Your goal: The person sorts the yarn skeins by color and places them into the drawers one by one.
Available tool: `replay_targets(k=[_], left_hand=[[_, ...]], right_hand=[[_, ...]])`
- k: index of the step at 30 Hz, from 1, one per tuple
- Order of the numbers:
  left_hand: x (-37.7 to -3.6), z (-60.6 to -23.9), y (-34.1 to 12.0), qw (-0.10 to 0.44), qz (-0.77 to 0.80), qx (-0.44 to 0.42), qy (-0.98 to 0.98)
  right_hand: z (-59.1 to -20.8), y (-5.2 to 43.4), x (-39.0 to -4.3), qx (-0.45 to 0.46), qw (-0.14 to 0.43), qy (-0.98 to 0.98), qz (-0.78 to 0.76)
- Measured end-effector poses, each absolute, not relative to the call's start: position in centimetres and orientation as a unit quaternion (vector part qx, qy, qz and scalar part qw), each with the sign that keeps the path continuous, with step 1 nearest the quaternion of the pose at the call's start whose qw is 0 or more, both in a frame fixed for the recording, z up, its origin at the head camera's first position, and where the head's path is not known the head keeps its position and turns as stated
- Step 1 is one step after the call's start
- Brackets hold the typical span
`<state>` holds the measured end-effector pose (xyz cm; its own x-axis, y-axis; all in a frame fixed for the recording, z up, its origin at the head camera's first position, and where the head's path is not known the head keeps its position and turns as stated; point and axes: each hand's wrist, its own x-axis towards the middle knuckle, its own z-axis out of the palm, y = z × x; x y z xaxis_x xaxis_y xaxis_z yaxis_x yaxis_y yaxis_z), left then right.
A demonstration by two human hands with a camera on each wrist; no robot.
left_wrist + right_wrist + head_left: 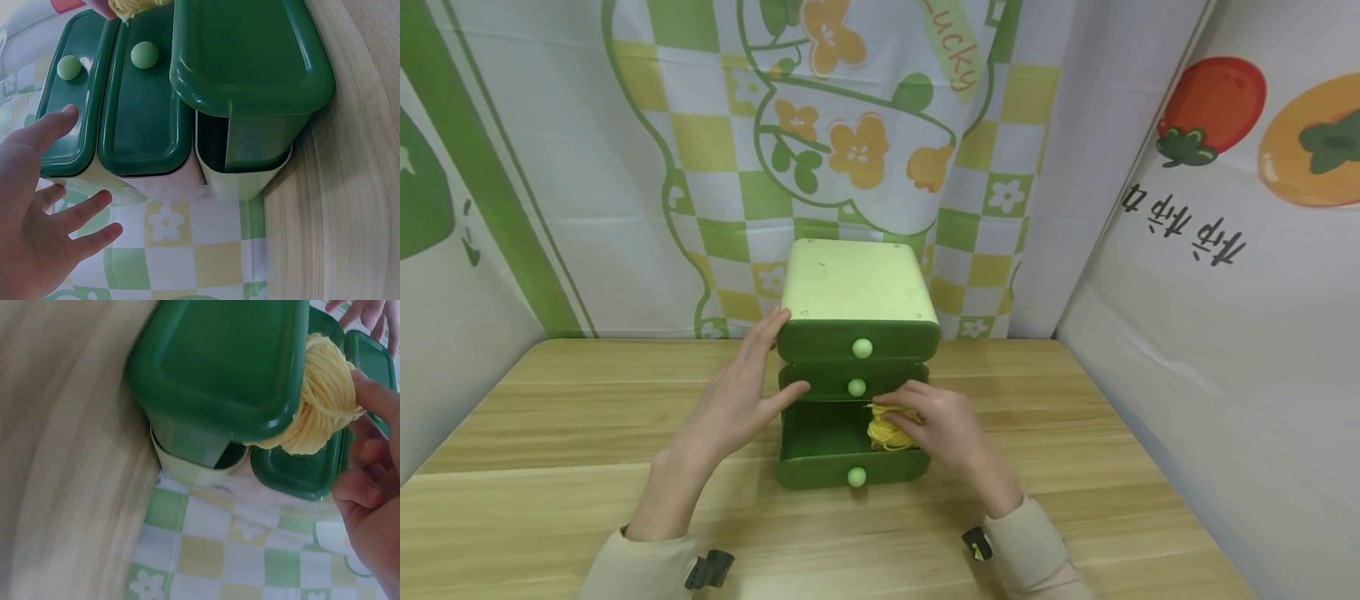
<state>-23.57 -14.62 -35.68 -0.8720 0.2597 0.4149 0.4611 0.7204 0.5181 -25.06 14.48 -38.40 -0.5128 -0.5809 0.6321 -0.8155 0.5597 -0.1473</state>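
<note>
- The left hand (737, 408) rests flat, fingers straight, against the little green drawer box (856, 283) so it stays put.
- The right hand (943, 429) pinches yellow yarn (883, 432) over the open bottom drawer (827, 454) on the counter (550, 433).

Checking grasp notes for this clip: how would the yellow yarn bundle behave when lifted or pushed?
The yarn bundle is probably soft and squashy, bulging between the right hand's fingers. Likely light, pinched by fingertips alone. Its loose strands suggest snagging rather than rolling.
</note>
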Motion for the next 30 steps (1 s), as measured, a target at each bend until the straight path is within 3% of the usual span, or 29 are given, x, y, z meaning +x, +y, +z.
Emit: replay_targets(k=[15, 30], left_hand=[[-23.5, -35.6, -14.6, 0.15, -0.32, -0.194, -0.915], [-23.5, -35.5, -14.6, 0.147, -0.317, -0.19, -0.917]], right_hand=[[-39.5, 12.4, -24.2, 0.418, 0.244, -0.847, 0.217], [-39.0, 13.5, -24.6, 0.396, 0.217, -0.863, 0.225]])
